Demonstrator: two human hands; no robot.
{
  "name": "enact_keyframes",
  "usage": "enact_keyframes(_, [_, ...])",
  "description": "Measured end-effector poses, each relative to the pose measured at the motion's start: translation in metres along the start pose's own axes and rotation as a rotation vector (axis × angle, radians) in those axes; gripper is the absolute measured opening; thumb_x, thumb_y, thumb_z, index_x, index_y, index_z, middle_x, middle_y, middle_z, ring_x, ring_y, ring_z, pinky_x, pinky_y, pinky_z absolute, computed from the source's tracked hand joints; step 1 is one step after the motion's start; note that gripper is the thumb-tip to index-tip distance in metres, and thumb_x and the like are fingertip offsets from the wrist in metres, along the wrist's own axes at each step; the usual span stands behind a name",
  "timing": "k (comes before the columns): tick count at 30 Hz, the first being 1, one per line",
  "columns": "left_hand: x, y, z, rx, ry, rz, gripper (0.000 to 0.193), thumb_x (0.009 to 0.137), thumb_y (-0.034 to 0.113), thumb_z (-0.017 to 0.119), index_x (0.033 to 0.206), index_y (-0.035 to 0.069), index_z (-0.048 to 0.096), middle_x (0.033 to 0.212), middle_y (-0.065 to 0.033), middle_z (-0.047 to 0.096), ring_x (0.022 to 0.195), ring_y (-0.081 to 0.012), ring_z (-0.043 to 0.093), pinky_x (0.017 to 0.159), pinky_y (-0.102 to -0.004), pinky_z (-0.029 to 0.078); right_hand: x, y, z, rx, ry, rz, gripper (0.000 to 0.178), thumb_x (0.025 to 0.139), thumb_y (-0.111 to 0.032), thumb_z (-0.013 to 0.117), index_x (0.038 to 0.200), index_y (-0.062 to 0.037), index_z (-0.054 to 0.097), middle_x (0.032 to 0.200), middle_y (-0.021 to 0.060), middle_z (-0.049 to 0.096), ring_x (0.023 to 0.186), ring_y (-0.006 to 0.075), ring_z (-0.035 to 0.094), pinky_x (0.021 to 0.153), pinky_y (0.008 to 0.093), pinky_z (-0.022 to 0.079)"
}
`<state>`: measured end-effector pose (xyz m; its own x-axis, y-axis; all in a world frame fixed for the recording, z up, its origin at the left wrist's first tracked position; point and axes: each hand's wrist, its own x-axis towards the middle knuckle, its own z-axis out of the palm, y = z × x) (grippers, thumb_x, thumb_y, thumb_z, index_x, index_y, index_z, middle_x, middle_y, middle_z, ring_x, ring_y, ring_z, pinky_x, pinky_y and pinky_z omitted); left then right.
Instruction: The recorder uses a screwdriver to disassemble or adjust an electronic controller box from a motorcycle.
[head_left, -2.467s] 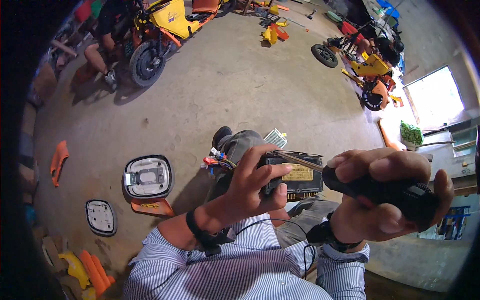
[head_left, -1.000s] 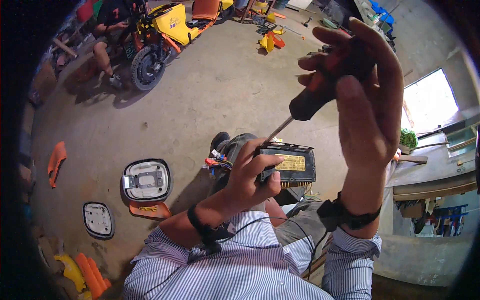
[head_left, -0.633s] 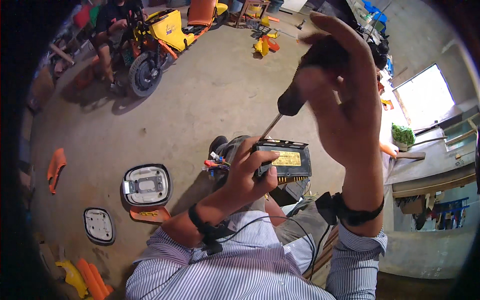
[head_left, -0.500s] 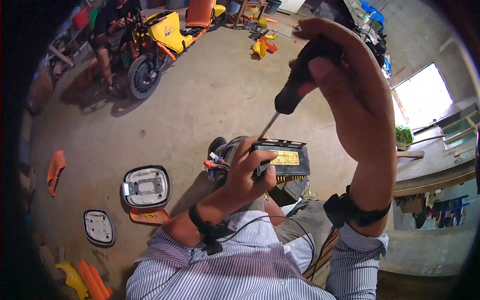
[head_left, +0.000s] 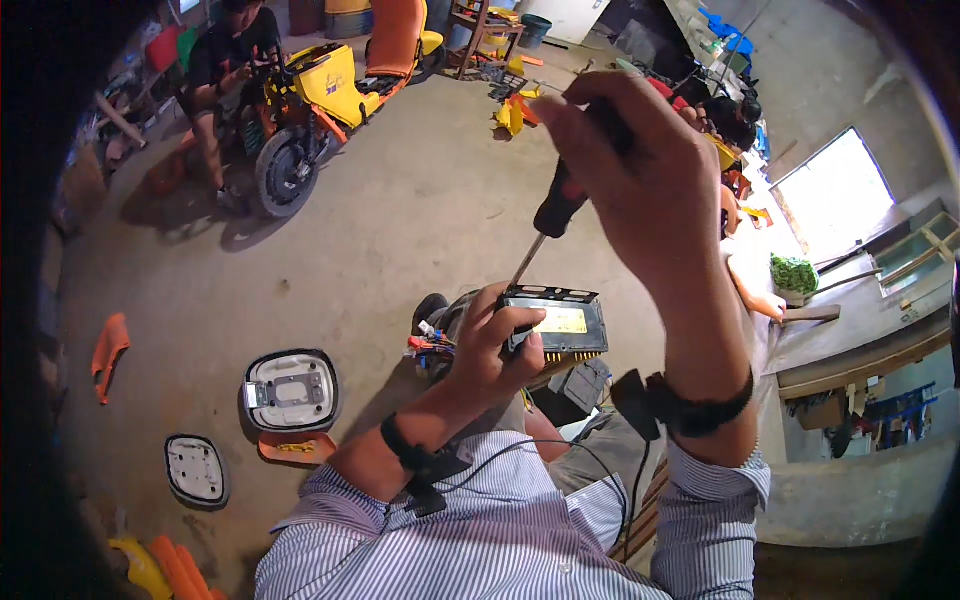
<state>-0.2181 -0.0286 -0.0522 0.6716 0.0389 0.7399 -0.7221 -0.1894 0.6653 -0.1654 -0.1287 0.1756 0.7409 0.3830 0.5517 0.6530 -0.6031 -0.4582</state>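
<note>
My left hand grips a black box-shaped electronic controller with a yellow label and a row of gold-coloured pins along its near edge. Above it, my right hand is wrapped round the dark handle of a screwdriver. The screwdriver's shaft slants down to the far left corner of the controller, by my left fingertips; its very tip is hidden there. Coloured wires with plugs hang to the left of the controller. Beneath it, near my knees, sits a dark boxy part.
White-lined panels and orange covers lie on the floor at left. A yellow and orange motorbike stands at the far left, with a person beside it. Another person's arm shows at right.
My right hand has moved down and left with the screwdriver, its wrist now bent differently. The controller has shifted slightly left and down in view. Another person has appeared at right.
</note>
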Motion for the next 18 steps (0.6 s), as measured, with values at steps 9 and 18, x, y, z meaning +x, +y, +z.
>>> enact_keyframes(9, [-0.002,-0.005,0.004,-0.080,0.010,-0.032,0.027,0.083,0.016,0.065,0.109,0.006,0.063,0.107,-0.0219,0.060,0.103,-0.0366,0.061,0.092,-0.0460,0.050,-0.005,-0.002,0.007,0.318,0.018,-0.019,0.022,0.099,-0.021,0.064,0.112,-0.0040,0.068,0.077,0.0070,0.067,0.066,0.0139,0.066,0.062,0.0310,0.052])
enact_keyframes(18, [-0.006,-0.007,0.001,-0.053,0.018,-0.018,0.028,0.083,0.014,0.063,0.109,0.005,0.063,0.113,-0.0234,0.060,0.105,-0.0378,0.060,0.093,-0.0470,0.049,-0.006,0.011,0.016,0.308,0.108,-0.076,0.028,0.100,-0.026,0.063,0.115,-0.0028,0.063,0.085,0.0076,0.067,0.070,0.0160,0.063,0.065,0.0317,0.052])
